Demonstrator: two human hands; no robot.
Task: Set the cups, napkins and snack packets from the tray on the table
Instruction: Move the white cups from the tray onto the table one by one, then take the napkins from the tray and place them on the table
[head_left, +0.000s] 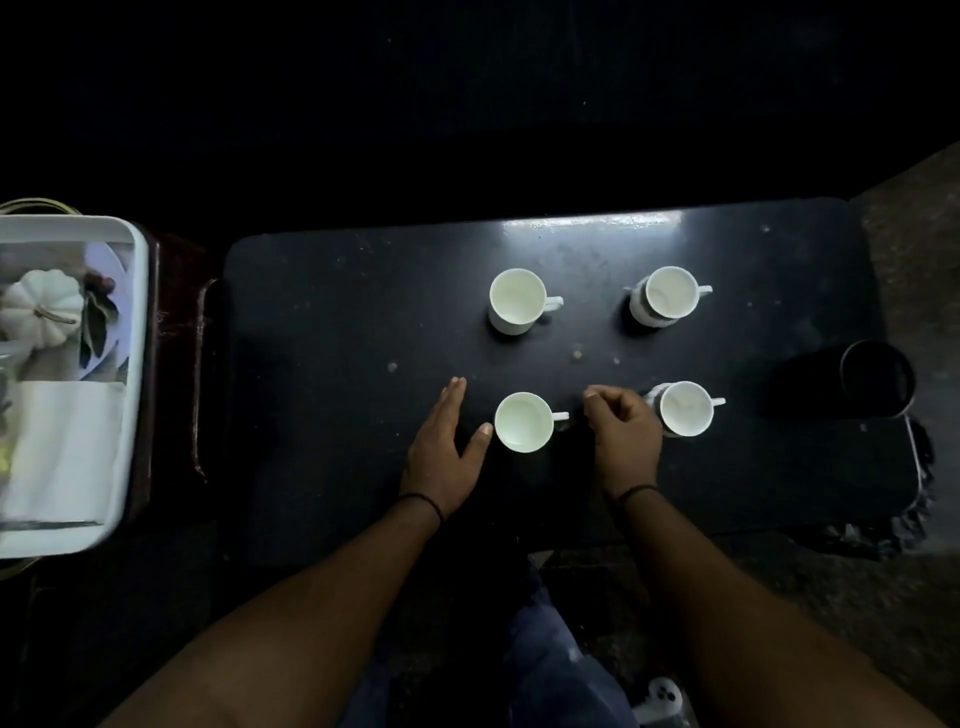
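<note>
Head | near cup upright (handle rightward) | left hand grip apart | right hand curled, empty

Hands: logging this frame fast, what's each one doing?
Left hand: open, holding nothing, thumb at the near-left white ceramic cup.
Right hand: loosely curled, holding nothing.

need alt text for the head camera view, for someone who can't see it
Seen from above, four white cups stand in a two-by-two layout on a dark table, and the person's left hand and right hand flank the near left cup without gripping it. A white tray at far left holds folded napkins and a small white pumpkin.
</note>
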